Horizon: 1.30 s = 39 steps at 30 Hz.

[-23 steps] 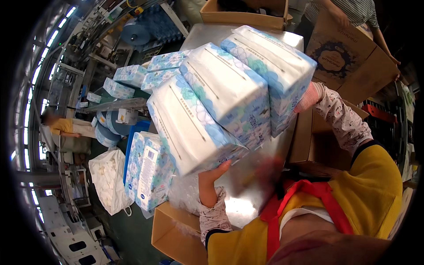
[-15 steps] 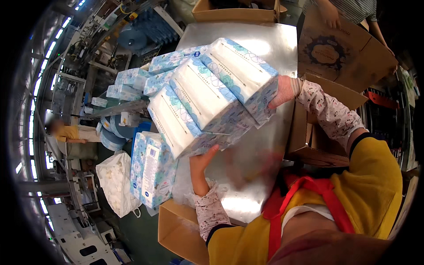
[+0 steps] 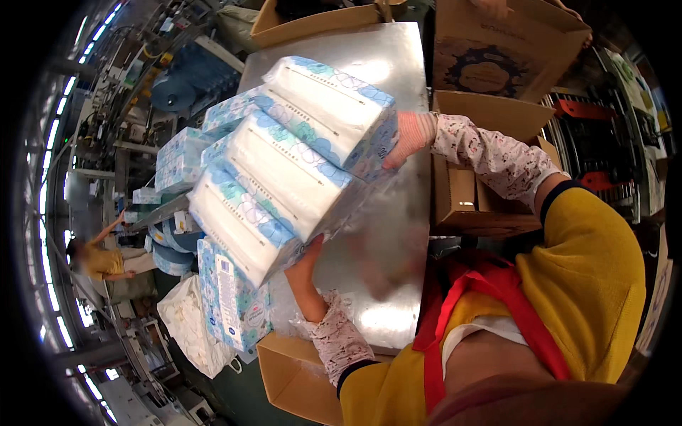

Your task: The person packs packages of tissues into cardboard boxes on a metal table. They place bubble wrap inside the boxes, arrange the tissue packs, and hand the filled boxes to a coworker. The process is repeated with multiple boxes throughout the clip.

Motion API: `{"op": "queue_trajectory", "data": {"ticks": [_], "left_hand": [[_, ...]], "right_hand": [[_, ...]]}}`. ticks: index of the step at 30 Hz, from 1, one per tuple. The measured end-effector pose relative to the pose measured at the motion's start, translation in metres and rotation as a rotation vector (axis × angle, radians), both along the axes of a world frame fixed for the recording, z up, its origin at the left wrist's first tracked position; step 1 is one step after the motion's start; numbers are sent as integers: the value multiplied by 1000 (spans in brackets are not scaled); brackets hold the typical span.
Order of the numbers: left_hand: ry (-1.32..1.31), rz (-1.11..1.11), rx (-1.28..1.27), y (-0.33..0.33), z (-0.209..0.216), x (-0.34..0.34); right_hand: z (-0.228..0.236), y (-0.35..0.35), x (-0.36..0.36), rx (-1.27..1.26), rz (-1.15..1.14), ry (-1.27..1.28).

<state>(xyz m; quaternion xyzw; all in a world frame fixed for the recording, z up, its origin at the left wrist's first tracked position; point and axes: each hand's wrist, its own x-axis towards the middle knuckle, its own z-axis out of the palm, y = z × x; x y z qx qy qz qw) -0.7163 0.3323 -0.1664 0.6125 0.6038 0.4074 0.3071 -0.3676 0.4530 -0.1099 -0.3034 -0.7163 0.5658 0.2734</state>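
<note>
Three soft tissue packs [image 3: 291, 174], white on top with blue flowered ends, lie side by side in a slanting row between my hands. My left hand [image 3: 307, 268] presses the near end of the row, its fingers partly hidden beneath the packs. At the far right end, my right hand [image 3: 412, 140], in a striped glove, grips the outermost pack. More packs show below this top row, so I seem to hold a stacked block. It hangs over or rests on the metal table [image 3: 383, 298]; which of these, I cannot tell.
Other blue flowered tissue packs [image 3: 177, 157] stand behind the block, and a larger bundle [image 3: 234, 302] at the left. Open cardboard boxes sit near my left arm [image 3: 295, 376] and at the right [image 3: 490, 213]. A co-worker's hand [image 3: 491, 7] touches a carton at the far right.
The view has shifted, so table and boxes appear further left. The tissue packs stay between my hands and look a little more tilted. A distant person at the left has raised an arm.
</note>
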Motion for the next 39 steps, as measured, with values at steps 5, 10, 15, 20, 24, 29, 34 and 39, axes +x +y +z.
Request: {"op": "queue_trajectory", "data": {"ticks": [5, 10, 15, 20, 24, 29, 34, 39], "left_hand": [[125, 43, 444, 1, 78, 51], [-580, -211, 105, -2, 110, 152], [-1059, -577, -647, -34, 49, 272], [-947, -916, -1144, -82, 15, 283], [-225, -1317, -1185, -90, 76, 206], [-47, -485, -342, -115, 82, 215], [550, -631, -205, -106, 68, 266], [739, -634, -30, -96, 40, 281]], "right_hand": [[20, -33, 59, 381, -150, 28], [93, -96, 157, 183, -332, 137], [212, -194, 265, 202, -364, -58], [220, -218, 297, 176, -60, -264], [65, -204, 252, -37, -160, -746], [-43, -120, 224, -333, -172, -703], [-60, -74, 210, -235, -115, -759], [-71, -84, 170, -67, -214, -1097]]}}
